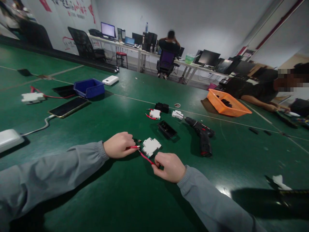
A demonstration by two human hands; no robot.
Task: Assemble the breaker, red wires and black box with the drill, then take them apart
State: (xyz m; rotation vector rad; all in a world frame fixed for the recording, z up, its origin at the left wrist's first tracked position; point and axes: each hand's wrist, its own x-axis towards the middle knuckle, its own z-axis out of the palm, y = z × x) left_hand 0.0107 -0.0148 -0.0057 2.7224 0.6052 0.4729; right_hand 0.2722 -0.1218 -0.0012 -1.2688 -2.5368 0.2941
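Near the middle of the green table [108, 199] lies a white module [151, 146] with several small notches. My left hand [120, 145] is closed on a red wire [133, 147] just left of the module, and the wire's bare-looking tip points right. Below the module, my right hand [169, 167] pinches a second length of red wire [145, 157], which slants up toward the left hand's wire. Whether the two lengths are one wire, I cannot tell. Small metal bits [139, 140] lie by the module's left edge.
Beyond the module are a black tray [167, 129], a wired white module [154, 113] and a white block [178, 114]. A power drill [204, 137] lies right, a phone [70, 107] and blue bin [89, 88] left. An orange basket [227, 103] stands near another person's hands [277, 107].
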